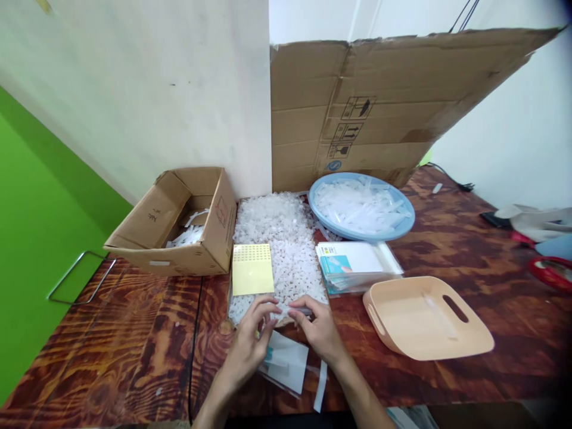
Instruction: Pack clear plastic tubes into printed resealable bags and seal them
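Observation:
My left hand (255,333) is over the front edge of the tray of small white pieces (295,268), its fingers pinched on a small whitish piece. Close beside it on the right, my right hand (316,328) grips a thin grey item (304,311) between thumb and fingers. The fingertips of both hands nearly meet. A yellow sticker sheet (252,280) lies on the pieces just behind my left hand. Below the hands, a clear packet with a white card (288,363) lies on the table, with a white strip (320,386) to its right.
An open cardboard box (214,232) with white strips stands at the left. Behind right is a blue basin (406,223) of clear strips, with stacked packets (353,265) in front. A peach basket (429,322) sits at the right. A metal bookend (80,301) lies far left.

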Demonstrator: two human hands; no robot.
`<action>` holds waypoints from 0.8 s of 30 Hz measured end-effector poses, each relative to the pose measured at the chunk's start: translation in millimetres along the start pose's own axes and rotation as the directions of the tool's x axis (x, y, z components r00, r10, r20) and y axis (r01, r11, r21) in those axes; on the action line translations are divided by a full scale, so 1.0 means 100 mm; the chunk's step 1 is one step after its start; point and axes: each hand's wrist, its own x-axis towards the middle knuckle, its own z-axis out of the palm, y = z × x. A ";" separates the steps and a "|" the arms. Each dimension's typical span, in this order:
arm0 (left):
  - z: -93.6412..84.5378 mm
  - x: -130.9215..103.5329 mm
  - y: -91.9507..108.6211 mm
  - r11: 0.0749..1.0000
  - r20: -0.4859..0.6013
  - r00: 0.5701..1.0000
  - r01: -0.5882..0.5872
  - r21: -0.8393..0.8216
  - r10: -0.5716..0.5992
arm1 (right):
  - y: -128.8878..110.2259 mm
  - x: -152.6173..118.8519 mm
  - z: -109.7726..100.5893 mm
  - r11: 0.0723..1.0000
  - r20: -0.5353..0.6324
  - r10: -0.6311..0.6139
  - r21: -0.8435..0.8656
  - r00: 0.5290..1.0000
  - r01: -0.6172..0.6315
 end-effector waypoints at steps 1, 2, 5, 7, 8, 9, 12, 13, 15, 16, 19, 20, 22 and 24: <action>0.00 -0.01 -0.02 0.999 -0.009 0.999 0.031 -0.045 -0.032 | 0.01 0.00 0.00 1.000 -0.021 -0.014 0.005 1.000 0.014; 0.00 -0.02 -0.05 0.990 -0.003 0.994 0.107 -0.090 -0.108 | 0.01 0.00 0.01 0.999 -0.030 -0.041 0.020 0.999 0.042; 0.03 -0.03 -0.18 0.906 0.117 0.921 0.387 -0.170 -0.372 | 0.00 0.00 0.01 0.985 0.018 -0.146 0.090 0.989 0.144; 0.07 -0.03 -0.22 0.863 0.207 0.876 0.471 -0.182 -0.435 | -0.02 0.00 0.02 0.972 0.077 -0.206 0.132 0.976 0.194; 0.08 -0.04 -0.21 0.866 0.220 0.879 0.464 -0.185 -0.423 | -0.04 0.00 0.03 0.966 0.097 -0.230 0.143 0.968 0.216; 0.09 -0.04 -0.20 0.887 0.205 0.898 0.426 -0.177 -0.390 | -0.05 -0.01 0.03 0.962 0.108 -0.249 0.146 0.963 0.232; 0.07 -0.08 -0.14 0.979 0.094 0.975 0.204 -0.023 -0.201 | -0.10 -0.03 0.03 0.968 0.108 -0.239 0.101 0.965 0.228; 0.05 -0.09 -0.13 0.991 0.067 0.990 0.117 0.061 -0.121 | -0.12 -0.04 0.04 0.977 0.108 -0.209 0.075 0.972 0.202; 0.01 -0.12 -0.14 0.977 0.050 0.998 -0.040 0.208 0.030 | -0.16 -0.06 0.05 0.992 0.108 -0.123 0.034 0.987 0.120; 0.00 -0.12 -0.15 0.960 0.061 0.994 -0.108 0.260 0.095 | -0.17 -0.07 0.05 0.997 0.109 -0.073 0.026 0.991 0.071; -0.05 -0.09 -0.19 0.904 0.158 0.969 -0.235 0.359 0.189 | -0.20 -0.09 0.06 0.998 0.138 0.052 0.029 0.989 -0.056; -0.07 -0.07 -0.19 0.883 0.206 0.960 -0.257 0.392 0.188 | -0.20 -0.08 0.04 0.997 0.152 0.070 0.016 0.986 -0.073; -0.10 -0.02 -0.15 0.824 0.307 0.937 -0.302 0.480 0.165 | -0.19 -0.07 -0.02 0.997 0.151 0.072 -0.040 0.986 -0.067; -0.13 0.03 -0.08 0.743 0.396 0.910 -0.346 0.573 0.119 | -0.18 -0.06 -0.14 0.994 0.102 0.047 -0.102 0.994 -0.037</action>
